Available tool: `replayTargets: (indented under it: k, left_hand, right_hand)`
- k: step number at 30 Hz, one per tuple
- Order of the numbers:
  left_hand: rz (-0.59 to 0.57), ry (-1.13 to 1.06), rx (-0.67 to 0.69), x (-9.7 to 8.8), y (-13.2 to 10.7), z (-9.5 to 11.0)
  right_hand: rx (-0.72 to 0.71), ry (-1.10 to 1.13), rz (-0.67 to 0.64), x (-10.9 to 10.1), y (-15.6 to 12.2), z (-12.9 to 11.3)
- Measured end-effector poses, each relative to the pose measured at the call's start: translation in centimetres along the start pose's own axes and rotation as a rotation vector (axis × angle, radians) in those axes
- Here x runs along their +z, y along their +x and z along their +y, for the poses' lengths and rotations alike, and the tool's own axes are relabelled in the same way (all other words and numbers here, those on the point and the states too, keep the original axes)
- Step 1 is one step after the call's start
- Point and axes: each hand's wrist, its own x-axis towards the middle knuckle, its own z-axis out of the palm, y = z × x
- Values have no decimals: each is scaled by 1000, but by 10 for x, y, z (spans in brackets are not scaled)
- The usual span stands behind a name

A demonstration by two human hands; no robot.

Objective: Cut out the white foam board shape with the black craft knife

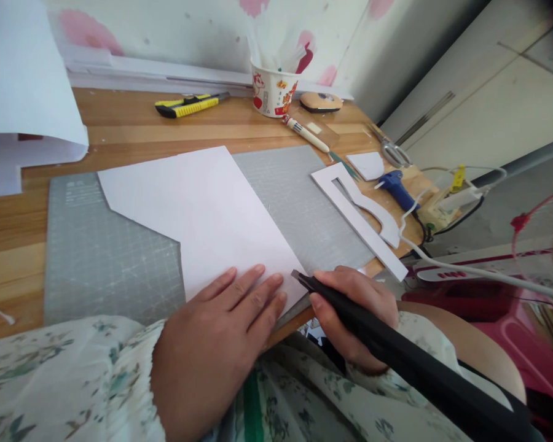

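Note:
My left hand lies flat on a white foam board sheet, its fingers stretched out toward the sheet's near right part. The sheet has an irregular outline with a stepped left edge and rests on a grey cutting mat. My right hand is closed around a long black utility knife. Its metal tip is at the sheet's right edge, close to the near corner; whether the blade is in the board I cannot tell. To the right, a white cut-out piece with a straight bar and a curved arm overlaps the mat.
A yellow and black utility knife lies at the back, near a patterned paper cup. On the right are a pen, scissors and a blue glue gun with cables. A large white sheet stands at left.

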Motion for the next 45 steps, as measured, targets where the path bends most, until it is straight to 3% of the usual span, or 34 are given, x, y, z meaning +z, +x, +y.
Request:
replayTargets:
  k: [8,16,24,45]
  left_hand:
    - [4,26,7,-3,3,0]
    - [-4,52,8,-3,3,3]
    - [23,2,-74,-3,4,7]
    - [-11,80,-13,-5,6,7]
  right_hand:
    - [-33,-11,-18,-8,1,-6]
    - [56,15,208,-6,-4,-8]
    - [102,50,160,18,8,-4]
    - [107,59,150,21,7,-2]
